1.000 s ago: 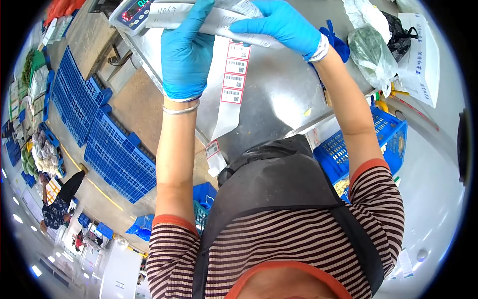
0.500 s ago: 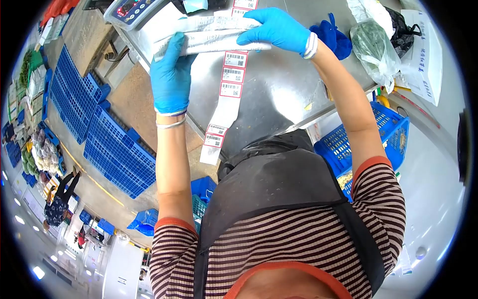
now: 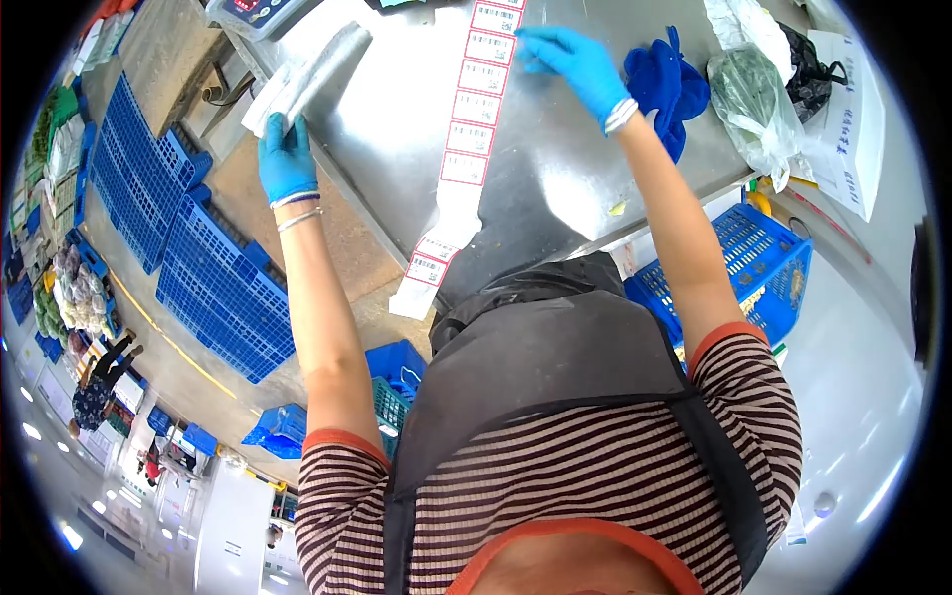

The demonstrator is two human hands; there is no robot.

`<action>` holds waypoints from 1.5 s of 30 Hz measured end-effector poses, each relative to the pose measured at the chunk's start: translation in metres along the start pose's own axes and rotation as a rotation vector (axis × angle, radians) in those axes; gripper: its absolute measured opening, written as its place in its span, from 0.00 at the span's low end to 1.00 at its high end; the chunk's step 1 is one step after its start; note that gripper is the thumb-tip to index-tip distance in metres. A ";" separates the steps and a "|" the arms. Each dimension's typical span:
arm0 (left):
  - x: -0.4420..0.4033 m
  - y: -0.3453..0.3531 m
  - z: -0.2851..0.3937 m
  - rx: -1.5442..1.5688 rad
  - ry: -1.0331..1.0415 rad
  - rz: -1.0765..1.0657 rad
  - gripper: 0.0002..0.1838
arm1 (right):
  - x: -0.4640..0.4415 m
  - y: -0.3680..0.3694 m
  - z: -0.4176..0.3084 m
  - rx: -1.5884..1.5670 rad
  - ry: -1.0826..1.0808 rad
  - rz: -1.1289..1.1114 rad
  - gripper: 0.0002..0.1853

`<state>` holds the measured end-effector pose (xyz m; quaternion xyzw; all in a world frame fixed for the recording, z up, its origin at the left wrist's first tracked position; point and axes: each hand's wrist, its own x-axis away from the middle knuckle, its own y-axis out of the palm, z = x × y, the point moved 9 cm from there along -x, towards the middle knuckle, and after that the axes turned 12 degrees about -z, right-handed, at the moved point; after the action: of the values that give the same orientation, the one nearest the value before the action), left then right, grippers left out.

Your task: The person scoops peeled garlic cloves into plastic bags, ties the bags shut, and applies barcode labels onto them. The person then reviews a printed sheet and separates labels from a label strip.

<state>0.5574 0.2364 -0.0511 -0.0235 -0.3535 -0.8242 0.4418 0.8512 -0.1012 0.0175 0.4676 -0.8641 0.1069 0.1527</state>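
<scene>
My left hand (image 3: 288,164), in a blue glove, grips a folded white sheet (image 3: 309,74) by its lower end, over the left edge of the metal table. My right hand (image 3: 575,67), gloved in the same blue, has its fingers stretched out toward the left. Its fingertips are at the right edge of a long strip of labels (image 3: 478,106); whether they touch it I cannot tell. The labels have red borders and barcodes. The strip runs down the table, and its lower end hangs past the near edge.
A device with buttons (image 3: 256,12) stands at the table's upper left. Blue cloth gloves (image 3: 666,89) and a clear bag of greens (image 3: 754,94) lie on the right. Blue crates (image 3: 223,288) stand on the floor at left, and another blue crate (image 3: 773,288) is below right.
My left hand has carried the folded white sheet down and left, away from above the label strip. My right hand has let go of the sheet and moved slightly right.
</scene>
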 end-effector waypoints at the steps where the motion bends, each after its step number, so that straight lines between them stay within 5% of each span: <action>1: -0.001 0.005 -0.004 -0.090 -0.023 -0.023 0.15 | 0.009 0.006 0.018 -0.040 0.062 -0.014 0.18; 4: 0.030 0.014 -0.006 -0.306 -0.196 0.112 0.20 | 0.043 0.030 0.067 0.008 0.151 -0.058 0.19; 7: 0.095 0.048 -0.004 -0.974 0.054 0.187 0.19 | 0.085 0.062 0.115 0.068 0.297 -0.068 0.17; 9: 0.141 0.059 -0.058 -1.048 -0.195 0.043 0.32 | 0.110 0.086 0.141 0.047 0.452 -0.128 0.18; 13: 0.206 0.050 -0.141 -1.186 -0.507 -0.029 0.36 | 0.136 0.131 0.145 0.027 0.582 -0.169 0.23; 16: 0.218 0.048 -0.173 -0.939 -0.520 -0.067 0.26 | 0.135 0.137 0.146 0.101 0.545 -0.105 0.24; 19: 0.224 0.076 -0.183 -0.359 -0.556 -0.141 0.22 | 0.124 0.128 0.153 -0.037 0.508 -0.039 0.25; 22: 0.233 0.095 -0.178 -0.348 -0.654 -0.238 0.21 | 0.108 0.098 0.146 -0.247 0.274 0.170 0.30; 23: 0.233 0.094 -0.187 -0.304 -0.702 -0.287 0.22 | 0.101 0.092 0.146 -0.256 0.277 0.143 0.36; 26: 0.232 0.118 -0.185 -0.372 -0.815 -0.460 0.22 | 0.090 0.084 0.113 -0.306 0.175 -0.022 0.35; 29: 0.211 0.153 -0.161 -0.098 -0.874 -0.366 0.25 | 0.082 0.069 0.099 0.000 0.181 -0.061 0.37; 36: 0.127 0.157 -0.194 -0.302 -0.770 -0.398 0.20 | 0.078 0.059 0.043 0.228 0.118 -0.069 0.31; 45: 0.113 0.158 -0.182 -0.353 -0.731 -0.310 0.17 | 0.074 0.041 0.039 0.056 -0.038 -0.034 0.22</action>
<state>0.6563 -0.0107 -0.0585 -0.3357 -0.3398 -0.8661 0.1476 0.7724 -0.1493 0.0066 0.4884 -0.8553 0.1195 0.1251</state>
